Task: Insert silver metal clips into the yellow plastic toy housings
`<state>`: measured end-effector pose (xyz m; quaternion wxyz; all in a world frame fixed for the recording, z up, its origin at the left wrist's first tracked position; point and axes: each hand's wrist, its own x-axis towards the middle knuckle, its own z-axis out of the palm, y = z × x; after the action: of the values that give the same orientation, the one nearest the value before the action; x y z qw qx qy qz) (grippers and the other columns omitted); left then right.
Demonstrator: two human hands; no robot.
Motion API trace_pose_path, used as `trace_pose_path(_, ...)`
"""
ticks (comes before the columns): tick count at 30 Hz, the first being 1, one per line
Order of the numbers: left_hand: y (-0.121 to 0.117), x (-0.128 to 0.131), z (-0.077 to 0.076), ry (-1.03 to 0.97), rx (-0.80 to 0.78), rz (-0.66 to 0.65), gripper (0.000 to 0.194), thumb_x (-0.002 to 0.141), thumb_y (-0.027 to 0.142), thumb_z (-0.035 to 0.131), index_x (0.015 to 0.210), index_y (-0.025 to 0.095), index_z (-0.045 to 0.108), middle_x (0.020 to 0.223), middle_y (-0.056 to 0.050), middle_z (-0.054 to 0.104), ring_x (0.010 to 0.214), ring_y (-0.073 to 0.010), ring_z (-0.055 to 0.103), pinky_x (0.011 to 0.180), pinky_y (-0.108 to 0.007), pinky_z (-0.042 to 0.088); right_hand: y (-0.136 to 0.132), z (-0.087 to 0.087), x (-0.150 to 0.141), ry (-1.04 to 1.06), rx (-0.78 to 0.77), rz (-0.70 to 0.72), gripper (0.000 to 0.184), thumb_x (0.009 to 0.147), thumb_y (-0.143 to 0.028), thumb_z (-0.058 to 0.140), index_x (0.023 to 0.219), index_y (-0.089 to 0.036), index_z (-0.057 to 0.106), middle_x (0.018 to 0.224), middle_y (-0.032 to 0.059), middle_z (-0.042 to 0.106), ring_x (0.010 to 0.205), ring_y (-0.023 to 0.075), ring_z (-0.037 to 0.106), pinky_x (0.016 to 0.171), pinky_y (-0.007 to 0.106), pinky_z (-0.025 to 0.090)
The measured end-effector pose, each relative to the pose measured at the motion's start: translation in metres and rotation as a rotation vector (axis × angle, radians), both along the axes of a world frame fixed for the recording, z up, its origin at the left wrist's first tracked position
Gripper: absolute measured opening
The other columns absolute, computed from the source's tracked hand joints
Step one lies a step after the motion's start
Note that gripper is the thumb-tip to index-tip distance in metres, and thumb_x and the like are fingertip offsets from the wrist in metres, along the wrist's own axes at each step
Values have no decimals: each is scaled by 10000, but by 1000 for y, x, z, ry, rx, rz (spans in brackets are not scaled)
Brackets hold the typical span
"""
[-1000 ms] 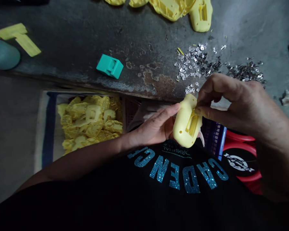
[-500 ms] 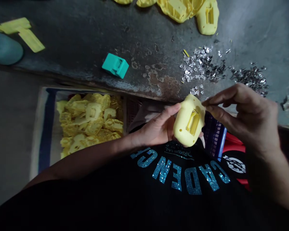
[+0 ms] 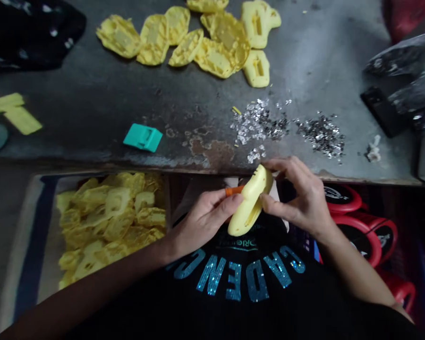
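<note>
My left hand and right hand are close together, both clamped on a yellow plastic shell, held tilted just above my chest. The shell should handle as light, stiff and smooth; take hold along its sides, clear of the slot. An orange stub shows at my left fingers. At 9 o'clock lies a heap of shells. At 12 o'clock, on the surface, lie metal clips, then more shells.

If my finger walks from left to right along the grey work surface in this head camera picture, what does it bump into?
Pale yellow plastic strips → teal plastic block → rusty patch → pile of small silver metal bits → pile of darker metal bits → small white scrap
</note>
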<state>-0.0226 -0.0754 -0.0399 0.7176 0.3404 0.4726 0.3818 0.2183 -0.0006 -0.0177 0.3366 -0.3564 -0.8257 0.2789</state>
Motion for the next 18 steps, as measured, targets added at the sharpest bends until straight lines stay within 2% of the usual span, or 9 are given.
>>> trace_pose_path(4, 8, 5, 4, 86, -6, -4, 589, 924, 694, 929, 1175, 161, 947, 993, -90, 875, 844, -204, 714, 755, -264, 566, -9, -6, 7, 16, 88, -67, 453, 995, -293, 829, 1418, -301, 667, 1336, 104, 826, 1118, 290, 799, 922, 484, 714)
trace_pose_path(8, 12, 12, -2, 70, -44, 19, 546, 872, 695, 969, 1016, 168, 962, 866, -73, 852, 752, -188, 687, 696, -273, 544, -10, -9, 14, 9, 100, -109, 493, 1000, -289, 826, 1460, -319, 649, 1317, 103, 825, 1126, 306, 805, 878, 494, 718)
trace_pose_path(12, 18, 16, -7, 25, -120, 7, 473, 816, 626, 1034, 872, 166, 937, 799, -69, 846, 694, -189, 707, 685, -291, 568, -11, -9, 16, 16, 95, -107, 520, 1006, -295, 819, 1492, -334, 641, 1309, 106, 827, 1119, 313, 807, 866, 501, 721)
trace_pose_path(15, 25, 16, -9, -143, -182, 29, 447, 807, 583, 1056, 948, 181, 921, 867, -77, 876, 745, -195, 784, 714, -266, 620, -6, -5, 20, 19, 48, -84, 527, 1019, -309, 829, 1514, -336, 651, 1335, 105, 828, 1133, 309, 808, 899, 503, 716)
trace_pose_path(18, 34, 12, -10, -387, -210, 10, 478, 812, 472, 1071, 1195, 261, 876, 1054, -73, 905, 882, -226, 865, 794, -281, 685, 22, -5, 33, 10, -2, -15, 457, 1045, -381, 849, 1478, -341, 709, 1347, 79, 838, 1194, 311, 803, 989, 519, 683)
